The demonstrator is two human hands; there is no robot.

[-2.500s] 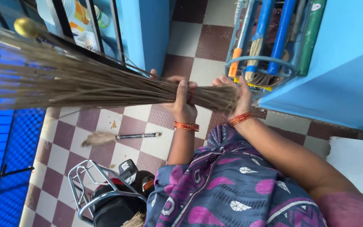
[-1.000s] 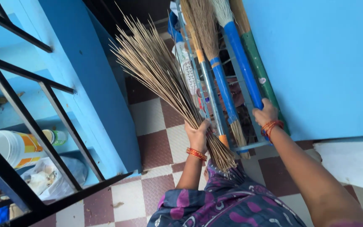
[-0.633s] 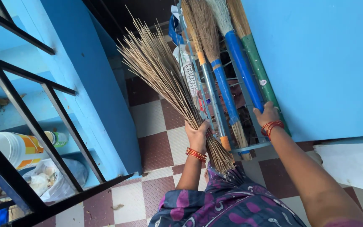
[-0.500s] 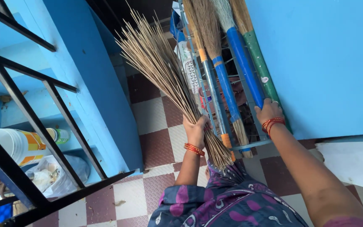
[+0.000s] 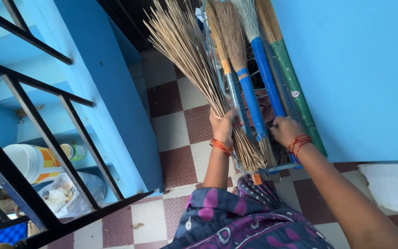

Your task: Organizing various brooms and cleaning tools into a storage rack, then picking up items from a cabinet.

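My left hand (image 5: pixel 223 125) grips a stick broom (image 5: pixel 190 55) near its bound base, bristles fanning up and away, its base end (image 5: pixel 250 157) at the rim of a blue metal rack (image 5: pixel 276 168). My right hand (image 5: pixel 285 131) is curled around the blue handle of a broom (image 5: pixel 262 69) that stands in the rack. A green-handled broom (image 5: pixel 295 92) and a blue-and-orange-handled broom (image 5: pixel 239 78) stand upright beside it. Both wrists carry red-orange bangles.
A blue wall (image 5: pixel 355 74) rises behind the rack on the right. A blue staircase with black railing bars (image 5: pixel 51 138) fills the left; a white bucket (image 5: pixel 28 161) and a plastic bag (image 5: pixel 65 196) sit under it. The floor (image 5: pixel 176 120) is maroon-and-white checker tile.
The stick broom swung from horizontal to upright and moved right against the rack. My right hand shifted left from the green handle onto the blue one.
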